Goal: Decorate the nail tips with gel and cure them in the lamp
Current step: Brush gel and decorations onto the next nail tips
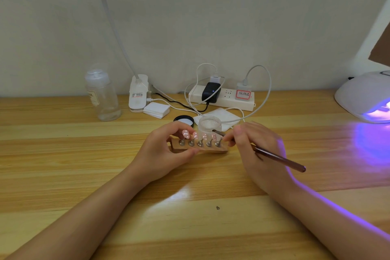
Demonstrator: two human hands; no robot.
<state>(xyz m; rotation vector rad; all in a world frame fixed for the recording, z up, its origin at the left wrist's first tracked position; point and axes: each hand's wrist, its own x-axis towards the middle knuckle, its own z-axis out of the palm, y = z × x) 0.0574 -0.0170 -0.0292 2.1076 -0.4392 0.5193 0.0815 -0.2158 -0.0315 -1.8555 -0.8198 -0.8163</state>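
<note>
A wooden holder [211, 149] lies mid-table with several pink nail tips [186, 133] standing on metal pegs. My left hand [166, 150] grips the holder's left end, thumb in front and fingers behind. My right hand [253, 145] pinches a brown brush [278, 159], its tip reaching toward the rightmost nail tip beside a small clear jar [210, 125]. The white curing lamp [363, 95] stands at the far right, glowing purple inside.
A black jar lid [184, 120] and white wipes [156, 110] lie behind the holder. A clear bottle [103, 95] stands at the back left, next to a desk lamp clamp [138, 96]. A power strip [223, 97] with cables runs along the wall.
</note>
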